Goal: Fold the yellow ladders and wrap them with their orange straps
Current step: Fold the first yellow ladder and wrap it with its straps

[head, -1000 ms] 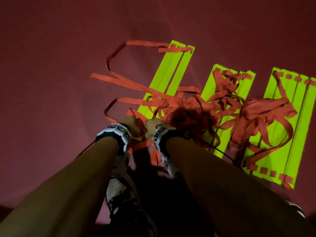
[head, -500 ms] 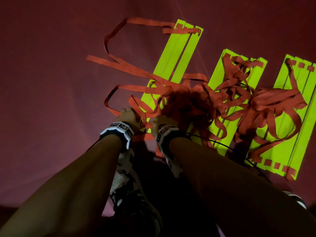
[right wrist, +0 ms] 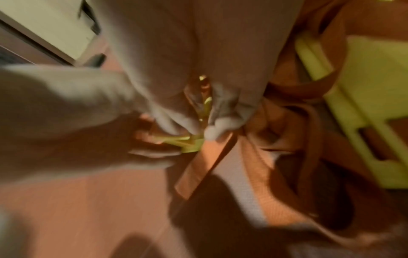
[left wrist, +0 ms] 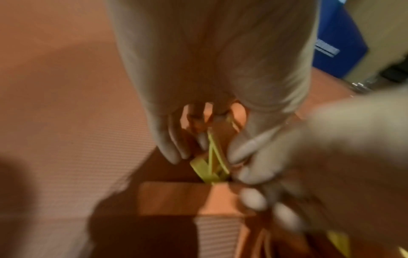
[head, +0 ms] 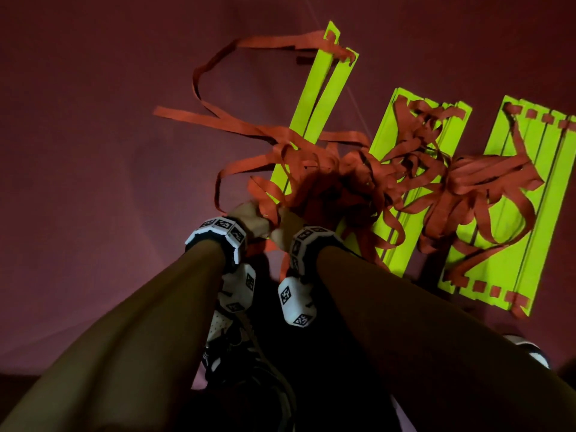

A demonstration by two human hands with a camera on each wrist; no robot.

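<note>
Here's the leftmost yellow ladder [head: 324, 98], a narrow bundle of flat slats lying on the dark red floor [head: 93, 151], its near end buried under a heap of orange straps [head: 311, 169] and both hands right on it. The left hand [head: 249, 218] is at that near end, fingers [left wrist: 170, 143] curled down around the slat ends with strap running between them, and the left wrist view, blurred as it is, shows yellow edges fanned slightly apart beneath the palm. The right hand [head: 288, 227] sits tight against the left one, touching it, its fingertips [right wrist: 212, 132] pinching the same yellow slat ends [right wrist: 189, 141] from the other side, a flat length of orange strap [right wrist: 198, 165] trailing away under it. From that ladder, loose strap loops swing out to its left across the floor and curl back to its far end, where a strap threads through the slots. Just to the right of that ladder lies a second folded ladder [head: 405, 232], wider, with straps piled on its middle, and beyond that one a third folded ladder [head: 536, 213], slats side by side, orange strap showing as small squares along both short ends. Behind the hands, toward the person, both forearms carry white marker-patterned wrist bands [head: 218, 233], and a shoe [head: 230, 347] shows between the arms.
</note>
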